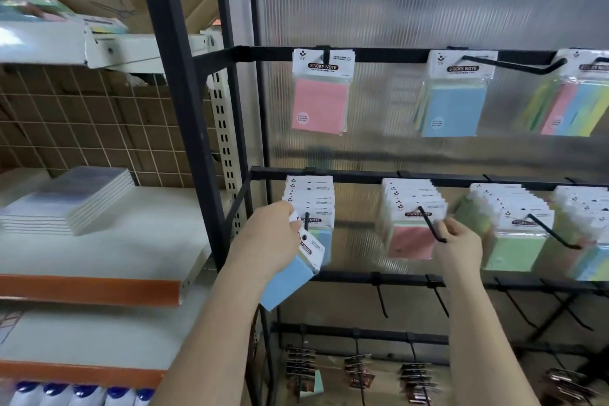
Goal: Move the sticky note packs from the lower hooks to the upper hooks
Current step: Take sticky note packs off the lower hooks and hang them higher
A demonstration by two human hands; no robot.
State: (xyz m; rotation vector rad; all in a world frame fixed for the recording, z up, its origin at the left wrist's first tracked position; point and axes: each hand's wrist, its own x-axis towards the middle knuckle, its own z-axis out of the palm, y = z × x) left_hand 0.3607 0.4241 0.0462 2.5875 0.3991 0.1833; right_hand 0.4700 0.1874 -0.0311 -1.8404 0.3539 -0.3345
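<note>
While my left hand [268,237] grips a blue sticky note pack [290,277] just off the tip of the lower left hook [307,221], the sound move is to lift it straight up to the upper left hook [326,58], directly above, where a pink pack [321,105] already hangs. I would square the card header first, since the pack is tilted, its hole turned away from vertical, then slide that hole onto the upturned tip without knocking the pink pack.

My left forearm rises from below that lower left hook, fingers curled round the header. To the right of the hook, my right hand [458,247] reaches to the next stack [412,217]; its fingertips seem to pinch the front pack's edge, though blur leaves me unsure.
</note>
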